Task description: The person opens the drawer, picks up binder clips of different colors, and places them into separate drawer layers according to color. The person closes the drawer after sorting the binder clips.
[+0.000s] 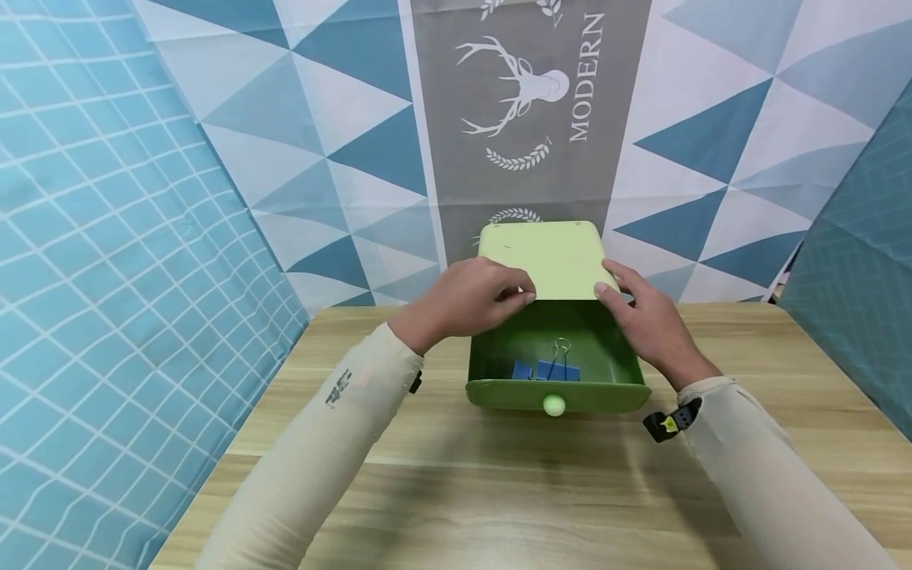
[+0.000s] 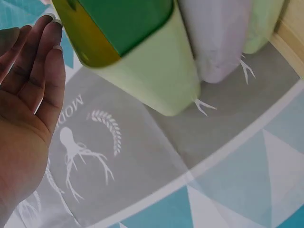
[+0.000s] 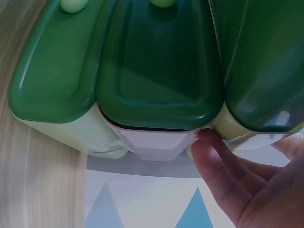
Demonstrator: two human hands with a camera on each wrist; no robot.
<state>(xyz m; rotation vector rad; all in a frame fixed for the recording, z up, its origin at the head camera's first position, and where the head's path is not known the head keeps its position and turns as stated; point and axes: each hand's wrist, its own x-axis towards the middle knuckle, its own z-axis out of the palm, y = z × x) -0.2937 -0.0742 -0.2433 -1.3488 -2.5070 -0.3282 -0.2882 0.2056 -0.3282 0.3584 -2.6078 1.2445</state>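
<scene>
A small drawer cabinet has a pale green top (image 1: 545, 253). Its green top drawer (image 1: 559, 397) is pulled out, with a round light-green knob (image 1: 553, 405). Blue binder clips lie near the drawer's front; one clip (image 1: 570, 371) has its wire handle raised. My left hand (image 1: 473, 299) hovers at the front left of the cabinet top, above the drawer. Its fingers are loosely bent and nothing shows in them. My right hand (image 1: 648, 321) rests along the cabinet's right side, the thumb at the front corner of the top.
Below the open drawer, the right wrist view shows a middle drawer (image 3: 164, 71) and a lower drawer (image 3: 54, 76), both pushed in. The cabinet stands on a wood-grain table (image 1: 427, 491) against a patterned cloth (image 1: 520, 174). A blue checked cloth (image 1: 128, 277) hangs at left.
</scene>
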